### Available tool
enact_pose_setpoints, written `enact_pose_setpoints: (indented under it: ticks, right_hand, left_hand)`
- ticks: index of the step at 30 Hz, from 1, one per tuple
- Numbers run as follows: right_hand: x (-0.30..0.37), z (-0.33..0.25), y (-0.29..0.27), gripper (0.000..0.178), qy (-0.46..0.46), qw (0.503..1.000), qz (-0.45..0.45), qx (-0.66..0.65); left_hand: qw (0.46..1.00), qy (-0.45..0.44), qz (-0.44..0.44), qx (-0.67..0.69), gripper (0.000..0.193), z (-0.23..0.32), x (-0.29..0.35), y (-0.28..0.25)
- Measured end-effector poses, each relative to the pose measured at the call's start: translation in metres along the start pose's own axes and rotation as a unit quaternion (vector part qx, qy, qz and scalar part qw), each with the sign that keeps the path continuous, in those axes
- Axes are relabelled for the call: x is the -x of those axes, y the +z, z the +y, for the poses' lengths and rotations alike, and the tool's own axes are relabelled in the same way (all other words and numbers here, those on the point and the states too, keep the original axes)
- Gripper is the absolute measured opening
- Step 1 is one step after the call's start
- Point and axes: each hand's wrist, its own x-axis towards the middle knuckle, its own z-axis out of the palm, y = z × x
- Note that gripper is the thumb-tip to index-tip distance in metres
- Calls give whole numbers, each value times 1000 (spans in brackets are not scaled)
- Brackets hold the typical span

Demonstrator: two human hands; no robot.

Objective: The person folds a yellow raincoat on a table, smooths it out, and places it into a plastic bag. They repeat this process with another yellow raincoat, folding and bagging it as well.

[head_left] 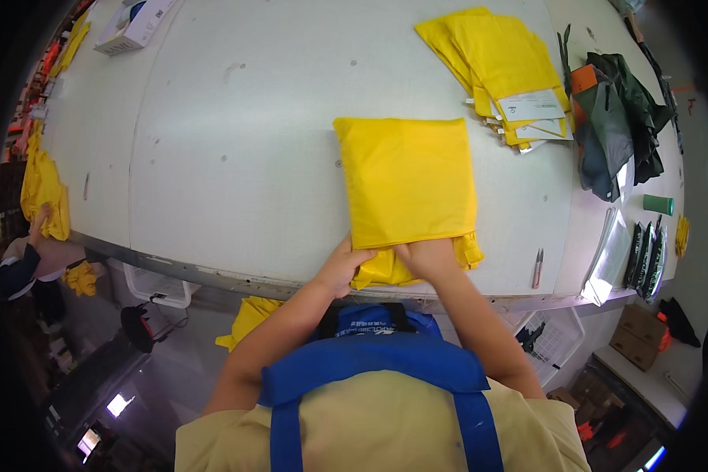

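A square yellow fabric pouch [409,177] lies on the white table in front of me, close to the near edge. More yellow fabric [387,269] bulges from under its near side, between my hands. My left hand [342,266] grips the pouch's near left corner, with the thumb on the fabric and the other fingers underneath. At the near side, my right hand [429,258] reaches in beneath the upper layer of the pouch. Its fingers are hidden by the fabric, so their closing cannot be seen.
Far right on the table [236,157] lie stacked yellow pouches [507,59] with white labels, beside dark green garments [617,118]. Small snips [537,269], clear plastic bags [608,256] and a green cylinder [658,204] lie right. A co-worker's hand [44,211] touches yellow fabric at far left.
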Motion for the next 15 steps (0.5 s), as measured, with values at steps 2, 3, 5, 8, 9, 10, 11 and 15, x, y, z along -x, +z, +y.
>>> enact_pose_setpoints:
  ticks: [2,3,5,8,9,10,11,15]
  right_hand:
    - [11,-9,7,59,-15,999,28,10]
    - [10,-6,20,57,2,1000,26,-6]
    - [3,-2,31,54,34,998,25,-37]
    - [-1,-4,35,51,52,996,57,-39]
    - [3,-6,32,49,35,996,83,-14]
    - [4,-6,28,48,19,994,109,12]
    - [5,-4,19,47,27,993,114,19]
    - [19,20,9,43,65,991,109,37]
  left_hand:
    - [999,27,9,-20,51,1,3,3]
    - [1000,7,2,28,52,1,3,2]
    - [992,-30,-7,121,53,4,0,-4]
    - [998,-43,-13,44,58,16,2,5]
    - [999,-35,-15,9,60,16,2,4]
    - [999,-28,-17,-26,63,16,3,1]
    - [998,-22,-19,-61,65,17,4,-3]
    - [995,0,13,-99,69,10,1,-14]
